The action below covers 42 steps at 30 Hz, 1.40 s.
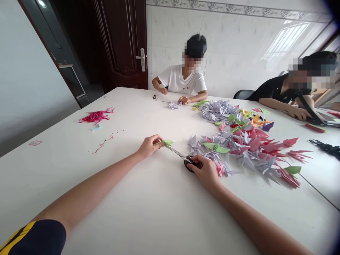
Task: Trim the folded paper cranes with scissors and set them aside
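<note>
**Scissors meet green paper close to the fingertips**

The left hand is pinched on the folded green paper, above the middle of the desk. The right hand is closed around the black handles of the scissors, whose tips reach the paper; whether the blades are parted is too small to tell.

The main risk, as I judge it, is a nick: little paper separates the tips from the left fingertips, so a slip could catch skin. A loose pinch might let the thin folds twist, tearing or creasing them. The right hand also sits right beside the paper cranes, and a wide swing of the wrist could crush or scatter some.

The cranes are crisp and matte, all sharp points and flat wings, in lilac, red, pink and green. By contrast, the magenta tangle across the desk looks soft and stringy, with small red scraps near it. The scissors' slim blades look metallic, the desk smooth and white.
</note>
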### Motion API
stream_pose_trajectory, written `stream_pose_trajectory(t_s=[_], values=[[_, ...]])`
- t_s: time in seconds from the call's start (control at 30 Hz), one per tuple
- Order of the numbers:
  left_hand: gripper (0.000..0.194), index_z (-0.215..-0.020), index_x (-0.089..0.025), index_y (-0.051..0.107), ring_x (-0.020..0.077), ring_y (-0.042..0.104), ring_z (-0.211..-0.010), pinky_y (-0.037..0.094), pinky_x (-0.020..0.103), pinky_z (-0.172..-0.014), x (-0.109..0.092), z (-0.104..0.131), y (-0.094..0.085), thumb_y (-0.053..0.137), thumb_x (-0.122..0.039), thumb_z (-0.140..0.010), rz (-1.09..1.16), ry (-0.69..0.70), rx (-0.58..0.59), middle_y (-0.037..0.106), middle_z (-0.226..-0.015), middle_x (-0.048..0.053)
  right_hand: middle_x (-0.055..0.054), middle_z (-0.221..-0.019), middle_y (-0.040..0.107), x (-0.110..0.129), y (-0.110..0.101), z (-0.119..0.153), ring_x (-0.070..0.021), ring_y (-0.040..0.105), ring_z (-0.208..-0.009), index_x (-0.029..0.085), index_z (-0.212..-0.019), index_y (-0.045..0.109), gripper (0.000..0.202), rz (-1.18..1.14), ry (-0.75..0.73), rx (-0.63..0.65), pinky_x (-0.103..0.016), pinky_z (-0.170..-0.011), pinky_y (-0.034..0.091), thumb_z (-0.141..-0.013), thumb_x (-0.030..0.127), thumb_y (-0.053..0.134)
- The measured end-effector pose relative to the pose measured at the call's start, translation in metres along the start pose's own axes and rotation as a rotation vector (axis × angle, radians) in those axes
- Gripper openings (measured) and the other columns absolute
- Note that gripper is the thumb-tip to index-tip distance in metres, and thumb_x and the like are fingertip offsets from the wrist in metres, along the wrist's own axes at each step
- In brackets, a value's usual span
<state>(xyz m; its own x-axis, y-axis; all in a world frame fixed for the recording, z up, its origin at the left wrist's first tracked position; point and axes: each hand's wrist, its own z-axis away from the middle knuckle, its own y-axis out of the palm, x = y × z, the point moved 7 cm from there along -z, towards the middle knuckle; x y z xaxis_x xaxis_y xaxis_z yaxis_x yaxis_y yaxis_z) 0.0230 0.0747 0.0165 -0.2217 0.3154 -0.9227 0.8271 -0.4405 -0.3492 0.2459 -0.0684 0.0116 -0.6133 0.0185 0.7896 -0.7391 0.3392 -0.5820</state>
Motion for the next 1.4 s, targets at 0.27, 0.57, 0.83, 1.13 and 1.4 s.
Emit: stream_pose_trajectory(t_s=[0.27,0.57,0.83,1.13,1.4], values=[[0.041,-0.089,-0.018,0.060,0.0137,0.055,-0.069,0.042,0.028,-0.070,0.001,-0.002,0.000,0.072,-0.055,-0.076,-0.011,0.017,-0.008,0.062,-0.075,0.001,-0.001,-0.071,0.061,0.001,0.000,0.001,-0.0158,0.048,-0.058,0.021,-0.081,0.068,0.029,-0.023,-0.004,0.005,-0.029,-0.056,0.036,-0.068,0.046,0.071],[0.049,-0.091,-0.017,0.062,0.0115,0.048,-0.060,0.038,0.025,-0.059,-0.001,-0.002,-0.001,0.054,-0.065,-0.087,0.096,0.057,0.037,0.057,-0.070,0.001,-0.001,-0.070,0.062,-0.004,0.002,0.001,-0.0155,0.049,-0.058,0.020,-0.080,0.066,0.030,-0.097,-0.001,0.020,-0.029,-0.054,0.037,-0.071,0.048,0.072],[0.045,-0.086,-0.016,0.062,0.0142,0.057,-0.071,0.046,0.028,-0.069,-0.005,-0.001,0.004,0.069,-0.060,-0.078,0.166,0.045,0.090,0.062,-0.078,0.004,0.001,-0.067,0.056,-0.009,0.008,-0.001,-0.0135,0.047,-0.058,0.020,-0.079,0.063,0.029,-0.202,0.008,0.093,-0.027,-0.054,0.035,-0.074,0.047,0.071],[0.046,-0.072,-0.016,0.056,0.0136,0.052,-0.067,0.045,0.028,-0.069,-0.007,-0.001,0.005,0.071,-0.060,-0.076,0.235,0.020,0.141,0.057,-0.070,0.003,0.002,-0.061,0.055,0.001,0.011,0.000,-0.0138,0.044,-0.055,0.022,-0.075,0.058,0.026,-0.084,-0.015,0.185,-0.026,-0.052,0.030,-0.075,0.046,0.067],[0.048,-0.069,-0.016,0.053,0.0131,0.051,-0.066,0.042,0.028,-0.068,-0.001,-0.004,0.002,0.073,-0.059,-0.076,0.246,0.061,0.104,0.055,-0.066,0.001,0.002,-0.063,0.055,-0.001,0.011,0.001,-0.0137,0.043,-0.057,0.021,-0.079,0.060,0.029,-0.125,-0.002,0.179,-0.026,-0.054,0.030,-0.072,0.048,0.069]])
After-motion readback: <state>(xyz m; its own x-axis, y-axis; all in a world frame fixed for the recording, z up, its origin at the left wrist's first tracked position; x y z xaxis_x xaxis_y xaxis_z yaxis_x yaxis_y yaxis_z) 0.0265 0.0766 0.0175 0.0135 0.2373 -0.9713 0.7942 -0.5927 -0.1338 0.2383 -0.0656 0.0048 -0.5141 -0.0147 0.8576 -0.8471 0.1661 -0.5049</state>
